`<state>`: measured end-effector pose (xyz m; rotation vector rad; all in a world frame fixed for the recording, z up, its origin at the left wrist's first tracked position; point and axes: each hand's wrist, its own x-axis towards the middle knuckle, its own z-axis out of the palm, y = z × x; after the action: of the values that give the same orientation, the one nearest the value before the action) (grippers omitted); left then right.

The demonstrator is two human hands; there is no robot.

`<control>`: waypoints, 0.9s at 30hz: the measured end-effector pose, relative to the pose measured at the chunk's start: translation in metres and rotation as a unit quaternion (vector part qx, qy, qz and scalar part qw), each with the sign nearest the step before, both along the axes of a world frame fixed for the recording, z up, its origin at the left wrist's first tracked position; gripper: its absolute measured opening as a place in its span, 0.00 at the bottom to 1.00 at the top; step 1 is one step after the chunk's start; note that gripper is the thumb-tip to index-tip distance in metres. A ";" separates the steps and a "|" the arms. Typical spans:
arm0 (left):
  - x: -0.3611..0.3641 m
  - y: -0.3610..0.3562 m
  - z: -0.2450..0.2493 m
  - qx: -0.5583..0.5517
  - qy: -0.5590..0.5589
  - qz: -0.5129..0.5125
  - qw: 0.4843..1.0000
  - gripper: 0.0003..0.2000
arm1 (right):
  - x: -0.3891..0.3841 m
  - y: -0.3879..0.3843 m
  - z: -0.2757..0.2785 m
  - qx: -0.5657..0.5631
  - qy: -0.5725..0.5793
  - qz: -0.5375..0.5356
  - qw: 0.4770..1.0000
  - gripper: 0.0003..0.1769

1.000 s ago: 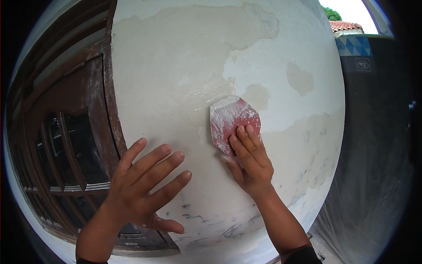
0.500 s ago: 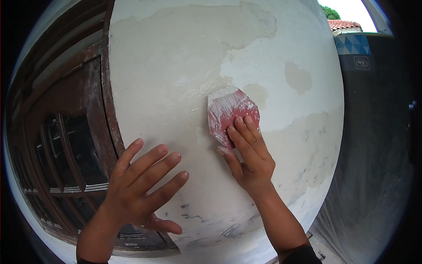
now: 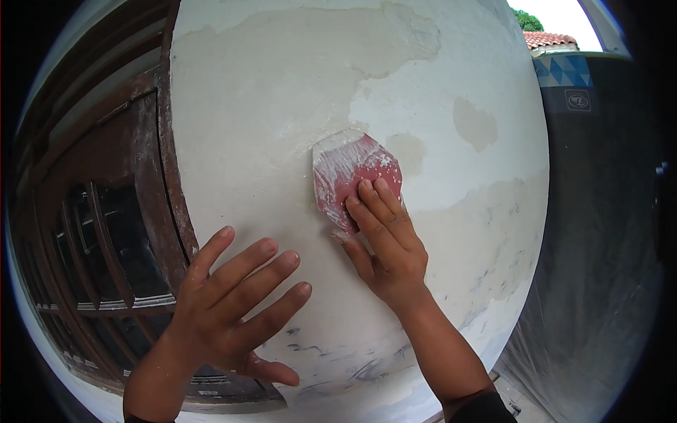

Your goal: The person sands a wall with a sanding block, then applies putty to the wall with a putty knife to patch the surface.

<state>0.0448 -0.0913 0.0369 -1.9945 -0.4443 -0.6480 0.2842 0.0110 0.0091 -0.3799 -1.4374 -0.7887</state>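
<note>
A red flat scraper (image 3: 363,166), smeared with white paste, lies against the pale wall (image 3: 268,155) near the middle of the view. My right hand (image 3: 388,243) grips its lower part, fingers pressed on its face and the thumb at its lower left edge. White paste coats the scraper's upper left part, and wet-looking streaks show on the wall beside it. Lower left, my left hand (image 3: 236,303) is spread wide in front of the wall and holds nothing. Darker damp-looking patches and grey marks show on the wall.
A dark brown wooden frame with glass panes (image 3: 127,240) stands along the left. On the right is a dark panel (image 3: 599,183) with a blue patterned strip, and thin clear plastic hangs low on it. A red tiled roof (image 3: 549,39) shows at the upper right.
My right hand and the scraper have moved left and slightly up along the wall. My left hand has shifted slightly right and down, still spread.
</note>
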 end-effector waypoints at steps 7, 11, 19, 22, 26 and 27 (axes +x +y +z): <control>-0.005 0.000 -0.003 0.002 0.003 0.005 1.000 0.42 | 0.005 0.007 -0.034 -0.030 -0.010 -0.038 0.999 0.26; -0.010 0.006 -0.001 -0.002 0.004 0.019 1.000 0.43 | 0.010 0.002 -0.035 -0.026 -0.010 -0.023 0.999 0.26; -0.005 0.016 0.005 0.004 -0.005 0.019 1.000 0.41 | 0.003 0.005 -0.012 -0.020 -0.021 -0.003 1.000 0.27; -0.010 0.014 0.004 0.000 -0.001 0.026 1.000 0.41 | 0.008 0.005 -0.039 -0.033 -0.021 -0.035 0.999 0.24; -0.008 0.013 0.005 0.002 0.010 0.026 1.000 0.41 | 0.004 0.006 -0.020 -0.003 0.017 -0.010 1.000 0.25; -0.005 0.014 0.006 0.005 0.011 0.027 1.000 0.41 | 0.001 0.005 -0.008 -0.001 0.007 -0.002 1.000 0.25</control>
<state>0.0393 -0.0775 0.0425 -1.9706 -0.4796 -0.5938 0.2857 0.0163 0.0008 -0.3891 -1.4242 -0.7855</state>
